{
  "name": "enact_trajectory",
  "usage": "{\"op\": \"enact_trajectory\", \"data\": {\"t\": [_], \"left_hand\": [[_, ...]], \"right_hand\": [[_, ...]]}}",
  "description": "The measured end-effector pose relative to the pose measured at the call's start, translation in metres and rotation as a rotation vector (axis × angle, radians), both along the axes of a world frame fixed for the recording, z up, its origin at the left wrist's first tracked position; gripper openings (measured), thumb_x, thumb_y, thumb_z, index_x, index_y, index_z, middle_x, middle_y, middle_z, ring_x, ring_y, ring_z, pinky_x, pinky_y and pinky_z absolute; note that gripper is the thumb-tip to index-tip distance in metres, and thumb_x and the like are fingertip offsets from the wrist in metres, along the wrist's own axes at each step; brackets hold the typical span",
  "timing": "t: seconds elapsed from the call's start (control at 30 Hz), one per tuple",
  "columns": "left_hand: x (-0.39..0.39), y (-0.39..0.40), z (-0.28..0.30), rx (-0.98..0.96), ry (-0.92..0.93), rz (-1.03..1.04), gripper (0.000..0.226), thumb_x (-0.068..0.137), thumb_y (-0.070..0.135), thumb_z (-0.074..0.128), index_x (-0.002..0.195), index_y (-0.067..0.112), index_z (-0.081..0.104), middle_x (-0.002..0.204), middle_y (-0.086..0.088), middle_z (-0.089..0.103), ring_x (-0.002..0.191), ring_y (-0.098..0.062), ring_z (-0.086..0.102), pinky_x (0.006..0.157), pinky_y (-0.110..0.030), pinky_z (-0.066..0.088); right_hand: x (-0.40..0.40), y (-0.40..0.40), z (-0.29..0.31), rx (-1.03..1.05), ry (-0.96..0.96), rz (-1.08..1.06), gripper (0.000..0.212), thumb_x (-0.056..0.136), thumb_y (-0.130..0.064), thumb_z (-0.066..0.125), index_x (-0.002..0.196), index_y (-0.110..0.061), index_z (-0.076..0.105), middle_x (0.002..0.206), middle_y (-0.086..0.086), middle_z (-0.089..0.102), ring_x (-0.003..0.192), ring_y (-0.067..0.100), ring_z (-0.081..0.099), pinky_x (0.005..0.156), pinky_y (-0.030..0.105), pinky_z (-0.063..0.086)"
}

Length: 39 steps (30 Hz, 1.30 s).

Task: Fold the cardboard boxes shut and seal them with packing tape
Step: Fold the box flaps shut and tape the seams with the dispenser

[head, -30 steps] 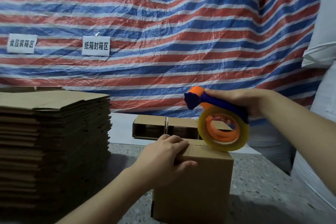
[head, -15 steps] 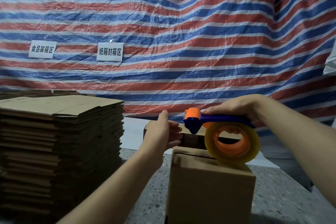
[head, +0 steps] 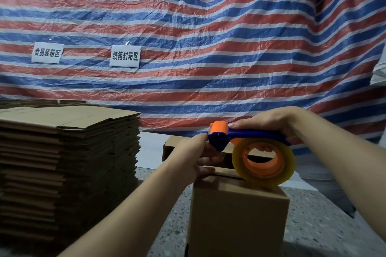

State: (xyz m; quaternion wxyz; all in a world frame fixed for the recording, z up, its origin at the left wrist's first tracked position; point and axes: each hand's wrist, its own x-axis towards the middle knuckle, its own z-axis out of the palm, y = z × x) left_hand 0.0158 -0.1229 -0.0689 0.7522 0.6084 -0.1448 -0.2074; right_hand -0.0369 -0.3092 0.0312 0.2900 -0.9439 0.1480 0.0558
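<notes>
Matt cardboard box (head: 236,215), glossy tape roll (head: 263,164)

**Box and tape at the sealing spot**

A brown cardboard box (head: 238,213) is standing upright with its top flaps folded down. A blue-and-orange tape dispenser (head: 248,142) is resting its clear tape roll (head: 263,161) on the box's top.

Speckled floor (head: 313,225), seemingly bearing box (head: 236,215), stack (head: 69,162).

Left side: I see a tall stack of flat cardboard (head: 69,152) that blocks this way.
Between stack and box (head: 238,215): a narrow strip of speckled floor (head: 167,225), crossed by my left forearm.
Behind box: more boxes (head: 177,148) stand close.
Right of box: open floor.
Back: striped tarp (head: 208,48) closes it.
</notes>
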Motion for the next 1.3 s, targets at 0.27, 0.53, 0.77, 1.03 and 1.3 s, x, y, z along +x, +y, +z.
{"op": "enact_trajectory", "data": {"t": [0.27, 0.53, 0.77, 1.03, 1.3], "left_hand": [[0.003, -0.012, -0.020, -0.048, 0.009, 0.202, 0.011, 0.090, 0.004, 0.056, 0.087, 0.002, 0.066, 0.063, -0.007, 0.070, 0.069, -0.018, 0.068, 0.074, -0.036, 0.060], [0.004, -0.013, -0.023, -0.120, 0.115, 0.348, 0.024, 0.096, 0.009, 0.046, 0.080, 0.001, 0.060, 0.071, -0.012, 0.063, 0.067, -0.024, 0.066, 0.058, -0.028, 0.059], [0.001, 0.004, -0.023, -0.139, 0.017, 0.353, 0.024, 0.093, 0.011, 0.052, 0.073, 0.002, 0.061, 0.058, -0.006, 0.059, 0.053, -0.017, 0.057, 0.051, -0.025, 0.057], [0.007, 0.032, -0.055, 0.294, -0.324, 0.427, 0.038, 0.092, 0.040, 0.064, 0.068, 0.011, 0.073, 0.072, -0.013, 0.070, 0.049, -0.013, 0.046, 0.051, -0.024, 0.036], [0.011, 0.034, -0.060, 0.362, -0.386, 0.442, 0.040, 0.093, 0.041, 0.062, 0.063, 0.017, 0.071, 0.069, -0.009, 0.071, 0.044, -0.009, 0.047, 0.044, -0.019, 0.035]], "right_hand": [[0.002, 0.003, 0.010, -0.126, 0.110, -0.004, 0.097, 0.047, -0.080, 0.073, 0.116, -0.013, 0.065, 0.088, 0.008, 0.078, 0.069, 0.018, 0.074, 0.059, 0.026, 0.057], [-0.020, -0.027, 0.026, -0.233, 0.235, -0.072, 0.098, 0.053, -0.081, 0.074, 0.118, -0.008, 0.067, 0.095, 0.012, 0.077, 0.075, 0.021, 0.073, 0.064, 0.029, 0.057], [-0.010, -0.010, 0.015, -0.270, 0.293, -0.076, 0.079, 0.070, -0.075, 0.068, 0.114, -0.010, 0.064, 0.073, 0.007, 0.074, 0.059, 0.018, 0.071, 0.053, 0.025, 0.055], [0.013, 0.017, 0.012, -0.470, 0.402, -0.065, 0.070, 0.076, -0.077, 0.065, 0.104, -0.013, 0.068, 0.073, 0.003, 0.076, 0.060, 0.016, 0.073, 0.054, 0.024, 0.056], [0.023, 0.021, 0.010, -0.495, 0.440, -0.088, 0.071, 0.074, -0.075, 0.067, 0.109, -0.014, 0.067, 0.076, 0.003, 0.077, 0.063, 0.014, 0.074, 0.055, 0.023, 0.057]]}}
